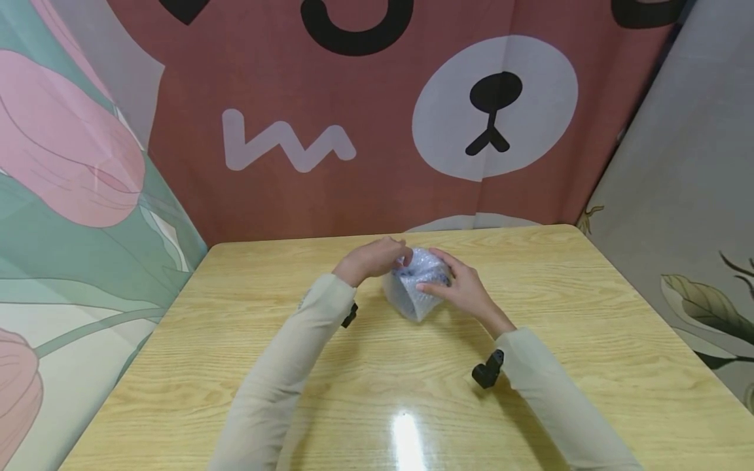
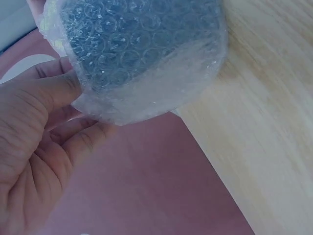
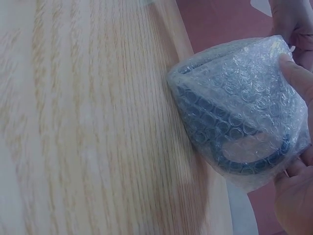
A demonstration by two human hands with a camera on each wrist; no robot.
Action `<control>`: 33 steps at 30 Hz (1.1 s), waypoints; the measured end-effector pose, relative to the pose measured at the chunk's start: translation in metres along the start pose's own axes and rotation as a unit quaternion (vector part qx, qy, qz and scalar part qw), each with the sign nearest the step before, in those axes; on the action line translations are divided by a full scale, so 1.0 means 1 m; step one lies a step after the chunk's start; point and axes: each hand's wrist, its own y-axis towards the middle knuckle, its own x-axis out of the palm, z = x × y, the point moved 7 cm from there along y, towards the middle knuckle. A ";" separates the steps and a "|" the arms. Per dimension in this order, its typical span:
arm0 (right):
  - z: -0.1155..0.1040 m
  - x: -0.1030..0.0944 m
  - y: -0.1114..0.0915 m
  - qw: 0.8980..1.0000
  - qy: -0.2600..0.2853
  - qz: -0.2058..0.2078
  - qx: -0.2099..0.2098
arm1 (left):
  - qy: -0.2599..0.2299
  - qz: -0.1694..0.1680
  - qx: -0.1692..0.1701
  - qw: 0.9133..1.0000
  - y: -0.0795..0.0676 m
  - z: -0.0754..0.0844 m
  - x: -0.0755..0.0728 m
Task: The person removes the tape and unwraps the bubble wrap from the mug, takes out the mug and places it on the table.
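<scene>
A bundle of clear bubble wrap (image 1: pixel 412 297) stands near the back of the wooden table, between both hands. Through the plastic in the right wrist view shows a dark blue item (image 3: pixel 210 122) with a loop like a mug handle. My left hand (image 1: pixel 377 258) pinches the wrap at its upper left; the left wrist view has thumb and fingers at the edge of the plastic (image 2: pixel 146 93). From the right side my right hand (image 1: pixel 468 291) grips the bundle, thumb across the front and fingers over the top. Folded layers of plastic partly hide the item inside.
The light wooden table (image 1: pixel 235 314) ends just behind the bundle, at a reddish-brown curtain (image 1: pixel 377 196) with a bear print. Patterned cloths hang to the left and right. A small black camera (image 1: pixel 487 371) sits at the right wrist.
</scene>
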 end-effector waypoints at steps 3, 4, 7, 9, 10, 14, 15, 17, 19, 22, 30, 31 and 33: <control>0.001 0.000 0.000 1.000 0.001 0.000 0.002 | 0.024 -0.015 0.004 1.000 0.002 0.003 0.001; 0.001 0.000 0.000 1.000 0.001 0.000 0.003 | 0.033 -0.022 0.006 0.999 0.002 0.004 0.001; 0.001 0.001 0.000 1.000 0.000 0.001 0.004 | 0.052 -0.043 0.007 0.998 0.004 0.007 0.001; 0.001 0.001 0.000 1.000 0.000 0.001 0.003 | 0.055 -0.053 0.003 0.997 0.004 0.008 0.001; 0.001 0.001 0.000 1.000 0.001 0.001 0.003 | 0.056 -0.056 0.003 0.997 0.004 0.008 0.001; 0.001 0.001 0.000 1.000 0.001 0.001 0.001 | 0.058 -0.057 -0.001 0.997 0.005 0.006 0.002; 0.001 0.001 0.000 1.000 0.001 0.002 0.001 | 0.059 -0.056 -0.001 0.997 0.005 0.006 0.002; 0.001 0.001 0.000 1.000 0.000 0.003 0.000 | 0.062 -0.052 0.001 0.997 0.005 0.005 0.002; 0.002 0.001 0.000 1.000 0.001 0.003 -0.002 | 0.062 -0.049 0.001 0.997 0.004 0.005 0.003; 0.002 0.001 0.000 1.000 0.000 0.005 -0.003 | 0.061 -0.047 0.000 0.997 0.004 0.005 0.003; 0.000 0.001 -0.001 1.000 -0.006 0.008 -0.007 | 0.073 -0.055 -0.010 0.996 0.007 0.008 0.002; 0.000 0.001 0.000 1.000 -0.005 0.008 -0.008 | 0.075 -0.057 -0.012 0.995 0.007 0.008 0.002; 0.000 0.000 0.000 1.000 -0.003 0.008 -0.007 | 0.078 -0.061 -0.020 0.995 0.007 0.008 0.002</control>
